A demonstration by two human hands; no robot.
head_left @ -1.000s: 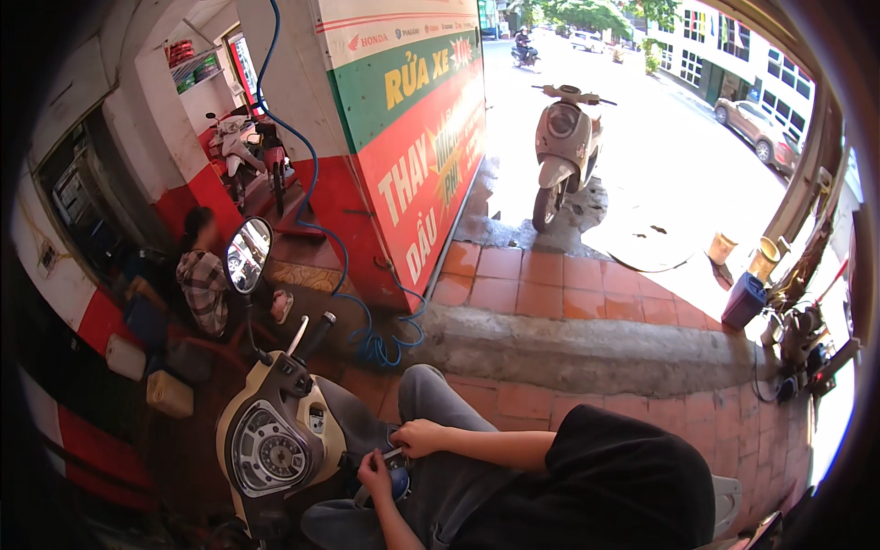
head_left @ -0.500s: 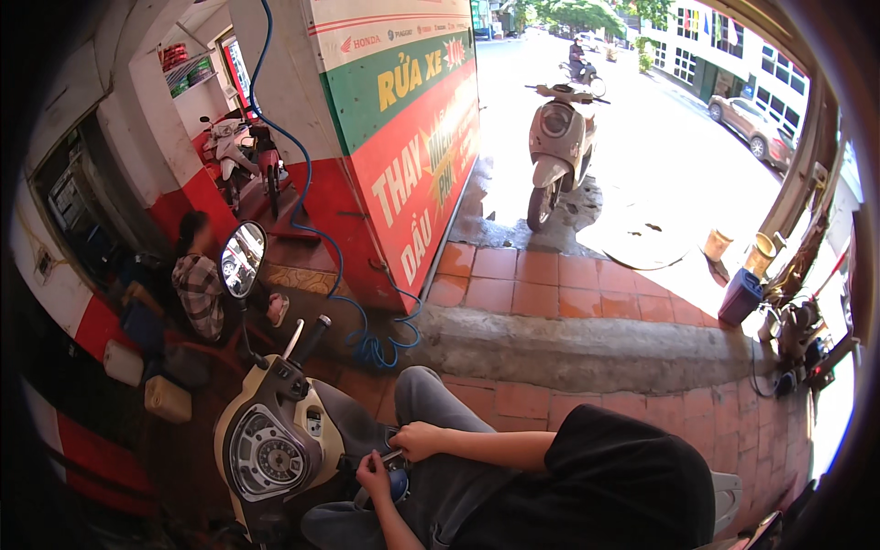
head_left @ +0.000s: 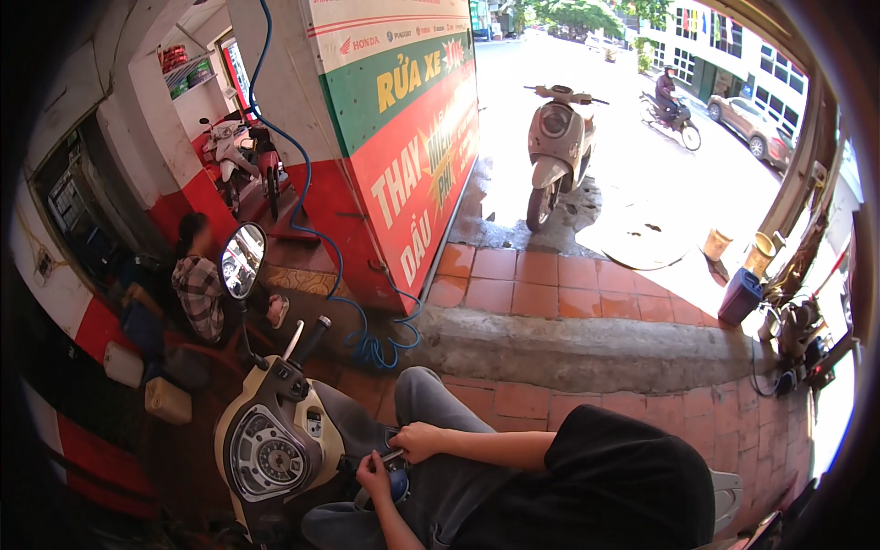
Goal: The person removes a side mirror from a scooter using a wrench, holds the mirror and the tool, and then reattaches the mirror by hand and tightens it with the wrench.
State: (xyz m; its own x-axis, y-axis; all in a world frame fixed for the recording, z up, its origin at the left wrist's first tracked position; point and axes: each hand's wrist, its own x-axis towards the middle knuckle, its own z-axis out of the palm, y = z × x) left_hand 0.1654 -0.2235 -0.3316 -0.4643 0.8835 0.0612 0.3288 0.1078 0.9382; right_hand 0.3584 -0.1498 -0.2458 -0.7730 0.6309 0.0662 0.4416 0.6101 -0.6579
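Both hands are close together over my lap, beside a cream scooter (head_left: 323, 438) with a round dashboard (head_left: 275, 458). My right hand (head_left: 417, 442) is closed, with one end of a thin pale stick-like piece (head_left: 393, 456) at its fingers. Just below and to the left, my left hand (head_left: 372, 478) pinches around the piece's other end. Its exact kind is too small to make out. A blue rounded thing (head_left: 399, 484) shows behind my left wrist, against my grey trousers (head_left: 458, 486).
A coiled blue hose (head_left: 374, 350) hangs by the red painted wall panel (head_left: 403, 183). A person in a checked shirt (head_left: 197, 293) sits at left near plastic jugs (head_left: 168, 400). Another scooter (head_left: 555, 151) stands outside; a blue canister (head_left: 740, 295) is at right.
My hands and the thin piece have hardly moved. Out on the street, a motorbike rider has come closer and moved to the right.
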